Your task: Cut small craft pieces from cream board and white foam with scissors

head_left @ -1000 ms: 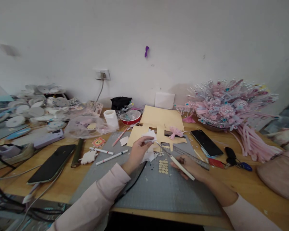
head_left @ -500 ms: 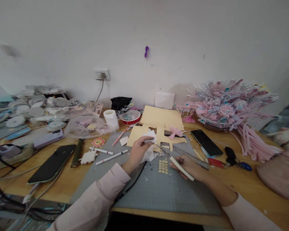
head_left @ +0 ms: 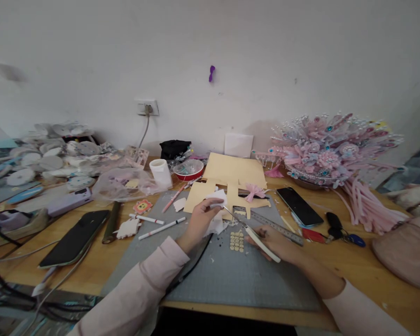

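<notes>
A small piece of white paper (head_left: 217, 199) is pinched between the thumb and fingers of my left hand (head_left: 202, 219). My right hand (head_left: 269, 240) grips what look like scissors (head_left: 264, 245), with a cream handle and a thin metal tip. That tip meets the paper beside my left fingertips; whether the blades are apart is too small to tell. Below the hands, several little beige pieces (head_left: 236, 241) lie in rows on the grey cutting mat (head_left: 245, 284). White scraps (head_left: 217, 226) rest under my left hand. Yellow card (head_left: 234, 170) with cut-outs lies just beyond.
A metal ruler (head_left: 276, 226) and a pink ribbon bow (head_left: 255, 192) lie by the card. Phones (head_left: 73, 238) flank the mat, with keys (head_left: 336, 227) on the right. Two white pens (head_left: 163, 228) sit left. Pink beaded decorations (head_left: 329, 154) fill the back right.
The view has shifted very slightly. Both hands keep almost the same place, with the tool tip still at the paper.
</notes>
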### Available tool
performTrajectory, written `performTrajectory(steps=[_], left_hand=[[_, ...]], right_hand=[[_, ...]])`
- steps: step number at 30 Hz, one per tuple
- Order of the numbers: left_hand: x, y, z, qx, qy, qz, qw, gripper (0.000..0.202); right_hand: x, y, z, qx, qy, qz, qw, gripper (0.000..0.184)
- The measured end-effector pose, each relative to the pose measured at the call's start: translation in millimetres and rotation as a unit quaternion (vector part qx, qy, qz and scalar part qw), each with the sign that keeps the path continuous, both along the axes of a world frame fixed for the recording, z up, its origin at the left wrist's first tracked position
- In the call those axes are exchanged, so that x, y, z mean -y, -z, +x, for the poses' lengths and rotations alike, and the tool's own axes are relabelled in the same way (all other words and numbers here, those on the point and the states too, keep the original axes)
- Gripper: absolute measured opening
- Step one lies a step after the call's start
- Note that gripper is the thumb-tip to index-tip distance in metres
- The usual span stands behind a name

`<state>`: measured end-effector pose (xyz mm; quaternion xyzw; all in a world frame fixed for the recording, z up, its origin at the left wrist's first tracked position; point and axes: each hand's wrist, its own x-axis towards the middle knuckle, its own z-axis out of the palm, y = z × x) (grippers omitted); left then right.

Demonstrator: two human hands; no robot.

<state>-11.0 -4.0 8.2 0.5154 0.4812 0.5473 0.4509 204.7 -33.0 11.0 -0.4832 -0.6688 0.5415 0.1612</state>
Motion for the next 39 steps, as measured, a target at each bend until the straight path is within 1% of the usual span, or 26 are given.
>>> performTrajectory(steps=[4,11,16,19,23,25,27,29,32,35,39], left_hand=[[0.2,-0.6,0.0,-0.004,-0.001,0.001,1.0,0.027],[-0.9,-0.5,0.2,0.008,0.0,-0.003,1.0,0.028],[-0.9,0.3,0.3,0.006,-0.007,0.006,1.0,0.026],[0.3,0.7,0.1,0.004,-0.006,0.011,1.0,0.026],[0.6,1.4,-1.2,0.022,-0.003,0.028,0.999,0.026],[-0.3,1.7,-1.7,0.018,-0.015,0.039,0.999,0.025],[-1.5,1.9,-1.8,0.013,-0.025,0.043,0.999,0.023],[-2.6,1.9,-1.4,0.009,-0.029,0.041,0.999,0.021],[-3.3,1.6,-0.3,0.012,-0.029,0.036,0.999,0.02],[-3.0,1.1,0.3,0.019,-0.029,0.029,0.999,0.019],[-2.5,1.8,-0.2,0.0,-0.025,0.03,0.999,0.019]], right_hand=[[0.2,0.5,0.0,0.008,0.008,0.0,1.0,0.042],[1.0,-5.1,-2.8,0.016,0.001,0.004,1.0,0.042],[1.0,-4.2,-3.7,0.017,0.015,-0.006,1.0,0.043],[0.1,0.6,-2.8,0.005,0.03,-0.02,0.999,0.043],[-3.8,12.8,2.0,0.008,0.049,-0.032,0.998,0.043],[-5.7,18.7,5.5,0.002,0.048,-0.034,0.998,0.043],[-6.3,21.4,8.3,-0.012,0.033,-0.028,0.999,0.043],[-5.2,19.8,9.2,-0.018,0.025,-0.019,0.999,0.043],[-1.9,12.1,6.9,-0.012,0.027,-0.011,1.0,0.042],[0.2,5.4,3.4,-0.013,0.014,-0.009,1.0,0.043],[-0.1,3.9,1.9,-0.011,0.013,-0.008,1.0,0.046]])
